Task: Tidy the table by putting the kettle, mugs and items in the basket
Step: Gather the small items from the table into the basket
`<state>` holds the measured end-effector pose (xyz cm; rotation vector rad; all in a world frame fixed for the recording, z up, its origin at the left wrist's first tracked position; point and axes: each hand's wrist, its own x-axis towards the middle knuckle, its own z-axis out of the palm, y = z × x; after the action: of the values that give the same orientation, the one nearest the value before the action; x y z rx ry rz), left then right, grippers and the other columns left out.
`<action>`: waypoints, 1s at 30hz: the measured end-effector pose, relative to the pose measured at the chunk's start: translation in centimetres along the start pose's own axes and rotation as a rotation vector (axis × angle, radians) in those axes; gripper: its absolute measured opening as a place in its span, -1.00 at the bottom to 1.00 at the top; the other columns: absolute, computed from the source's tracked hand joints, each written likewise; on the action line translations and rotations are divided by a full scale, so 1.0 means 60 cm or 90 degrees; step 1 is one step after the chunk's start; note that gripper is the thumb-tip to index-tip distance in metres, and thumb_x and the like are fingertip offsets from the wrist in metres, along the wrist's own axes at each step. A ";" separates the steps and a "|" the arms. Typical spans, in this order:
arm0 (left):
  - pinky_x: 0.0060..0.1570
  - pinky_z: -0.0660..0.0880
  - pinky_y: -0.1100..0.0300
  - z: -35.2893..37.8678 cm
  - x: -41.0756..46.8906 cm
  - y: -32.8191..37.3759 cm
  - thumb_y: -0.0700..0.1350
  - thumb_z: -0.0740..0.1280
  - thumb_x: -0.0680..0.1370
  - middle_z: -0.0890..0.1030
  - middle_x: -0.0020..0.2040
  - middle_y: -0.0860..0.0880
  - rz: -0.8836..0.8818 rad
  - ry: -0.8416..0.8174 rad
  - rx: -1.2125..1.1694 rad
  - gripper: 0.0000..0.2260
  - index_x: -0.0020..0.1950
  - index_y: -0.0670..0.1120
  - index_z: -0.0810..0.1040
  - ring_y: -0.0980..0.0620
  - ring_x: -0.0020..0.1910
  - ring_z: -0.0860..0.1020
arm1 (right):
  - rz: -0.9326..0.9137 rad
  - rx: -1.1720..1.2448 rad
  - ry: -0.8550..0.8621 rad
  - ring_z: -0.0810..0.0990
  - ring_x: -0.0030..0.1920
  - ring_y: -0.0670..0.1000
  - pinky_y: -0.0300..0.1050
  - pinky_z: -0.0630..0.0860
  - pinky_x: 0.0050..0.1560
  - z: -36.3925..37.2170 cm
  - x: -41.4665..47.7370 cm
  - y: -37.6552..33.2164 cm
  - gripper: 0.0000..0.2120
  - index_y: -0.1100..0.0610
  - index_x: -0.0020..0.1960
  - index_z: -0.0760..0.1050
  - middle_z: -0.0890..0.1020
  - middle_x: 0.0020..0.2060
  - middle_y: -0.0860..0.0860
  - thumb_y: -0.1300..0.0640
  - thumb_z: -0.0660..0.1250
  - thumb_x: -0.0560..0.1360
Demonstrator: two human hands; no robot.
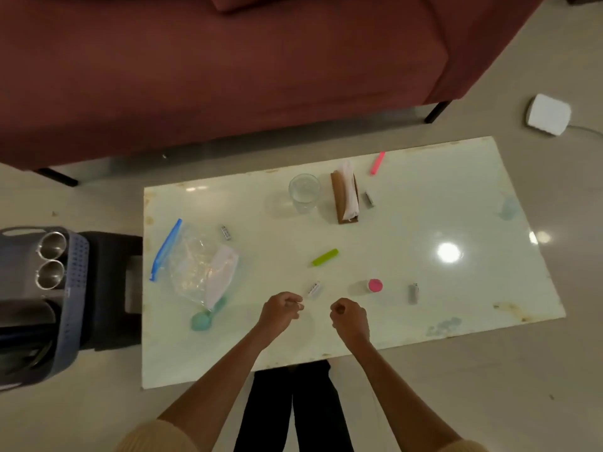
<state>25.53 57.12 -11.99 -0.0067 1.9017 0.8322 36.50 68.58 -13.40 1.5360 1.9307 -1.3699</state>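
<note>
As left hand and right hand hover above the table, each grip curls closed, contents unclear.

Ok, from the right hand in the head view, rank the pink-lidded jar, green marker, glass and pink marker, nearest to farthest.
1. Pink-lidded jar: just ahead and to the right of the right hand.
2. Green marker: ahead, slightly left, mid-table.
3. Glass: farther ahead and left, toward the far side.
4. Pink marker: at the far edge of the table.
</note>
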 end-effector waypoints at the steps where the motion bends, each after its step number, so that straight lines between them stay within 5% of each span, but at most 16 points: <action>1: -0.31 0.40 0.29 0.003 0.015 -0.010 -0.26 0.25 0.51 0.66 -0.02 -0.12 -0.013 0.015 -0.030 -0.80 0.09 -0.21 0.56 0.07 -0.27 0.56 | 0.011 0.012 0.022 0.63 -0.16 0.19 0.00 0.56 -0.12 0.008 0.014 0.004 -0.85 0.20 -0.14 0.55 0.66 -0.19 0.14 0.31 0.20 0.41; 4: -0.34 0.41 0.35 0.011 0.058 -0.040 -0.27 0.22 0.52 0.65 -0.01 -0.11 -0.035 0.053 -0.080 -0.80 0.09 -0.19 0.56 0.09 -0.26 0.56 | 0.019 0.040 0.064 0.63 -0.21 0.18 -0.03 0.55 -0.18 0.036 0.058 0.004 -0.87 0.18 -0.18 0.53 0.65 -0.25 0.14 0.28 0.20 0.42; 9: -0.42 0.39 0.54 0.023 0.105 -0.084 -0.31 0.18 0.53 0.65 0.03 -0.19 -0.025 0.102 -0.128 -0.79 0.09 -0.23 0.55 0.09 -0.26 0.56 | 0.005 0.026 0.060 0.62 -0.11 0.15 -0.06 0.52 -0.10 0.094 0.111 0.006 -0.81 0.15 0.05 0.49 0.66 -0.14 0.12 0.18 0.27 0.45; 16: -0.39 0.41 0.52 0.033 0.125 -0.121 -0.35 0.18 0.53 0.64 0.01 -0.25 0.015 0.134 -0.140 -0.81 0.06 -0.29 0.55 0.08 -0.24 0.56 | -0.019 -0.042 0.150 0.55 0.01 0.16 -0.11 0.32 -0.16 0.135 0.131 0.006 -0.71 0.11 0.16 0.33 0.59 0.04 0.09 0.05 0.26 0.48; 30: -0.27 0.45 0.46 0.010 0.141 -0.121 -0.30 0.18 0.53 0.67 -0.05 -0.09 0.044 0.122 -0.177 -0.79 0.05 -0.18 0.58 0.05 -0.21 0.60 | -0.034 -0.109 0.156 0.56 -0.08 0.20 -0.11 0.33 -0.21 0.166 0.139 -0.020 -0.76 0.15 0.08 0.32 0.61 -0.06 0.13 0.18 0.24 0.43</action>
<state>24.51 54.89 -22.87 -0.1981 1.9563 1.1726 29.37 65.27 -23.79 1.6423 2.1849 -1.0443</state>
